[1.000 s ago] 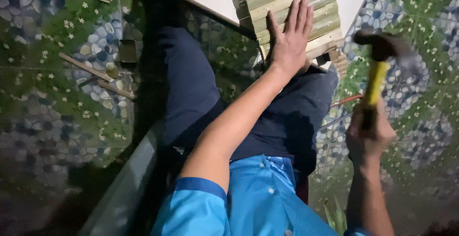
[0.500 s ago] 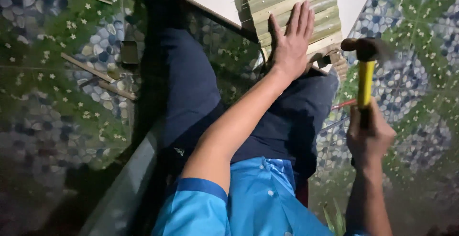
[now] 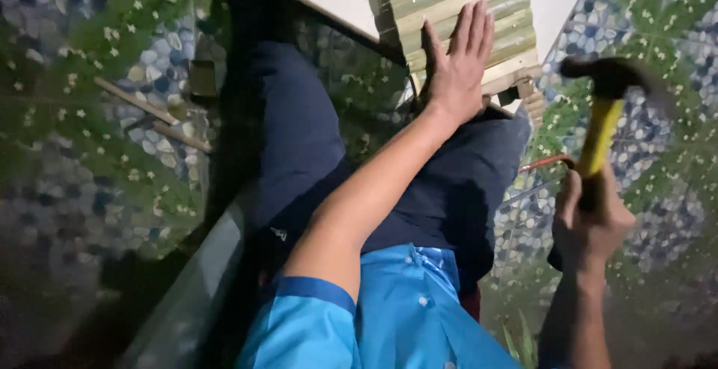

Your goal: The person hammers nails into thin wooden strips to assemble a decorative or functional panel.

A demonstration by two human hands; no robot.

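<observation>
The left hand (image 3: 458,66) lies flat, fingers spread and straight, pressed on the lower part of a slatted panel (image 3: 456,2) of pale green strips; nothing is gripped, the palm only bears down. The panel runs up and away from the fingertips, resting on the person's dark-trousered knee (image 3: 479,167), with a stepped stack of slat ends (image 3: 533,100) just right of the palm's heel. The right hand (image 3: 591,219) is closed tight round the yellow handle of a hammer (image 3: 602,126), well apart from the panel on its right. Above the fist the handle tilts up and slightly rightward to the dark head (blurred, so its face cannot be made out), which hangs in the air beside the panel's right edge. Just left of the fist, a thin red-tipped rod (image 3: 544,163) lies on the pebble-and-leaf patterned floor (image 3: 90,152). Far to the left of both hands, thin sticks (image 3: 149,115) and a small dark box (image 3: 202,77) lie on that floor.
</observation>
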